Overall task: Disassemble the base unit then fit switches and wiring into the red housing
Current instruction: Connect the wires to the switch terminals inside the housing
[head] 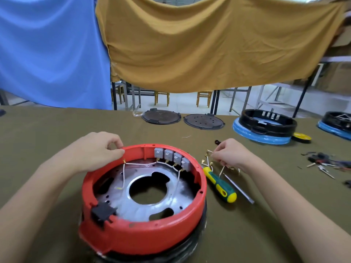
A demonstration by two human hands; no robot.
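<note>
The left hand pinched white braided wire at the round red plastic housing's rim; the right hand pinched loose brass-tipped wires.

Olive-cloth table: red housing, screwdriver, two dark discs.

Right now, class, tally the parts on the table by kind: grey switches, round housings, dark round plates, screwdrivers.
Grey switches: 4
Round housings: 3 (red housing, two black)
Dark round plates: 2
Screwdrivers: 1
Total: 10
</note>
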